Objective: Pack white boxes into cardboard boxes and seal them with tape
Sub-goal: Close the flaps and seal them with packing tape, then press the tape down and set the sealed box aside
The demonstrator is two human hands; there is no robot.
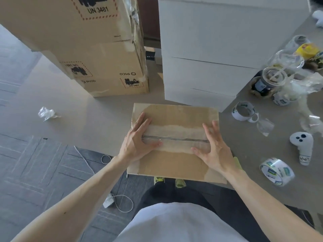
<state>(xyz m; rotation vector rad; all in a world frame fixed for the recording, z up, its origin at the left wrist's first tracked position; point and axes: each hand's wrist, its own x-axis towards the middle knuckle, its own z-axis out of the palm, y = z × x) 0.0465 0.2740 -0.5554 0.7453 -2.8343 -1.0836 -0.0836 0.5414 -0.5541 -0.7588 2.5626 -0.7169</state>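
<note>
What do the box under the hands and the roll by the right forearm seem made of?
The box looks like matte brown cardboard, its surface torn pale beside the seam. The roll seems clear glossy plastic tape: it glints, and its printed core shows through.

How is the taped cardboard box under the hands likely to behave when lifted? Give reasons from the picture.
The cardboard box probably stays stiff: its top is flat and its edges are straight. Clear tape covers the seam, so it should stay shut. The glossy tape may be slippery; bare cardboard likely grips better.
</note>
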